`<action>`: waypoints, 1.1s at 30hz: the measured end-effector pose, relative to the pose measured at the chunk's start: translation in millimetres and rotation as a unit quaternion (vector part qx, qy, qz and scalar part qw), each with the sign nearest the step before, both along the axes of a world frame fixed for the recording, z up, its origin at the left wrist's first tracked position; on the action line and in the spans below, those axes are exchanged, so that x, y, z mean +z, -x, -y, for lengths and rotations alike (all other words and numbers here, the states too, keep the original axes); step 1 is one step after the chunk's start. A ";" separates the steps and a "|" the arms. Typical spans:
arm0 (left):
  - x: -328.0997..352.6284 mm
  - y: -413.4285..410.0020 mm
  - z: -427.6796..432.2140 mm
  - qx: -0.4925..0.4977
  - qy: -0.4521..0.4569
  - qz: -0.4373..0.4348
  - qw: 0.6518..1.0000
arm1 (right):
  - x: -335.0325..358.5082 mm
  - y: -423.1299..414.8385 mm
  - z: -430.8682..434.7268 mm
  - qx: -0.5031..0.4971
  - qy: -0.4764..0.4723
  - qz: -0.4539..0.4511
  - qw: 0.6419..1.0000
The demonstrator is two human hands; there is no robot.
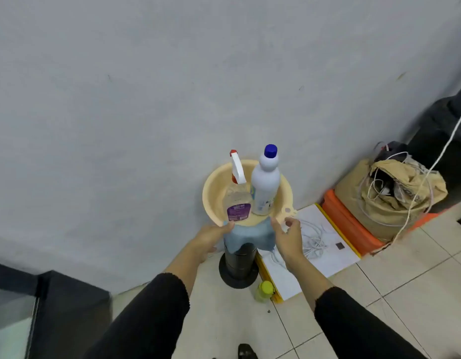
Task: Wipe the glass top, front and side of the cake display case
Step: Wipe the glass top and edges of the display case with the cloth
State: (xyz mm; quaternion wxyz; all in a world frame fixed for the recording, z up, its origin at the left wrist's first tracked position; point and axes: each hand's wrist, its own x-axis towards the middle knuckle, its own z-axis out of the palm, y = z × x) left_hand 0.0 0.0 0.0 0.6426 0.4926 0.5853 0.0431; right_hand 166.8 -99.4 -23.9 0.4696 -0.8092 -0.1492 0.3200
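A cream plastic basin [214,185] rests on a blue cloth [246,235] draped over a black cylindrical stand [239,265] by the wall. Inside the basin stand a clear spray bottle [237,193] with a white-and-red trigger and purple label, and a white bottle [265,182] with a blue cap. My left hand [210,238] reaches to the basin's near-left rim, fingers apart. My right hand [289,234] is open at the near-right rim, next to the basin's handle tab. A dark corner of the display case [22,314] with glass shows at bottom left.
On the tiled floor lie a white sheet with a yellow edge [320,244] and coiled white cable [315,242], a small yellow-green bottle [264,291], an orange crate [351,226] under a brown sack [390,195] of wires, and a black object [447,141] at right.
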 end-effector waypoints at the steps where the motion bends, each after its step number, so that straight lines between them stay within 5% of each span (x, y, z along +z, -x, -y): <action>1: -4.2 -1.1 1.0 0.040 0.003 0.028 0.999 | -2.4 -0.5 -0.9 0.028 -0.002 -0.026 0.999; 4: -16.4 -1.8 8.7 0.074 0.008 0.061 0.995 | -2.4 -1.5 -0.6 0.050 -0.029 -0.117 0.991; 10: -24.0 -6.3 22.7 0.112 -0.094 0.040 0.988 | 8.0 3.6 9.1 -0.039 -0.017 -0.143 0.989; 19: 26.8 52.9 30.4 0.187 -0.239 0.110 0.946 | 64.7 15.7 14.3 0.177 -0.117 -0.103 0.972; 25: 99.5 130.9 28.8 0.354 -0.354 0.136 0.855 | 124.4 78.0 -45.7 0.349 -0.220 -0.016 0.911; 30: 155.4 215.9 22.1 0.501 -0.469 0.134 0.715 | 170.3 171.4 -105.0 0.423 -0.325 0.034 0.845; 33: 185.4 273.6 16.8 0.542 -0.514 0.124 0.654 | 199.3 234.6 -135.1 0.498 -0.368 -0.028 0.784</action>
